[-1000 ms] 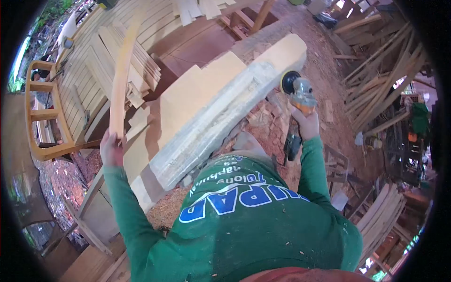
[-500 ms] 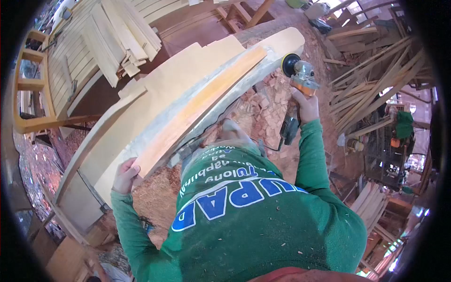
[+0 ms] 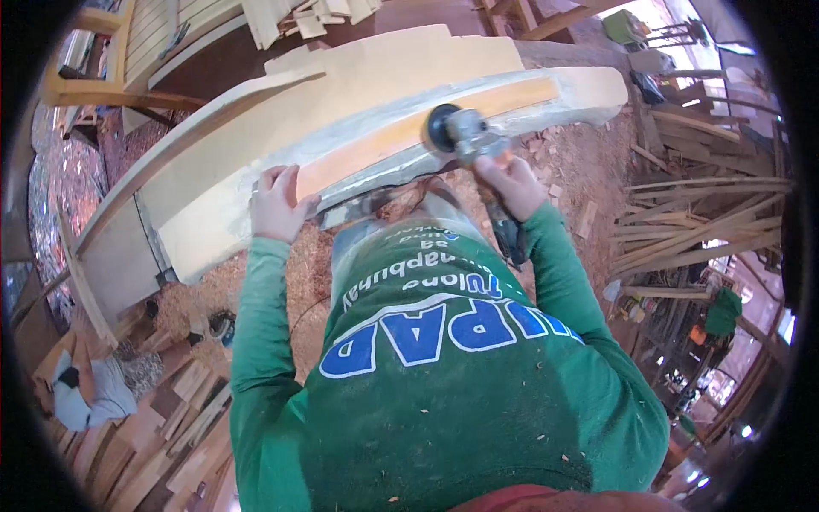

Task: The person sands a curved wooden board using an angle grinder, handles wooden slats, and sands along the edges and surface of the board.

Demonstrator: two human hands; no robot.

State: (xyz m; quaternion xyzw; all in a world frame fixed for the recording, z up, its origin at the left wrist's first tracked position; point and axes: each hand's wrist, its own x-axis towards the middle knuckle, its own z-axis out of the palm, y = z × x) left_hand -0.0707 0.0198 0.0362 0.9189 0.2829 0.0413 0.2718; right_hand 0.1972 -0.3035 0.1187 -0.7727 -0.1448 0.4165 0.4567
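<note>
My right hand (image 3: 514, 186) is wrapped around an angle grinder (image 3: 471, 136) fitted with a round black pad (image 3: 441, 128). The pad is over the orange-brown wooden strip (image 3: 371, 143), near its middle; whether it touches the wood I cannot tell. My left hand (image 3: 277, 206) grips the strip's near-left end, fingers over the top and thumb at the lower edge. Under the strip lies a long, curved pale wooden panel (image 3: 230, 162), with greyish dusty patches along both sides of the strip.
A curved wooden rail (image 3: 183, 132) runs along the panel's far left edge. Pale boards (image 3: 269, 21) are stacked at the back. Long timber strips (image 3: 699, 222) pile up on the right. Wood offcuts (image 3: 183, 401) and shavings cover the ground. At the lower left, another person (image 3: 98, 392) is partly visible.
My right hand has brought the grinder leftward from the panel's far right end to over the strip. My left hand stays at the strip's end. The whole view has turned and shifted.
</note>
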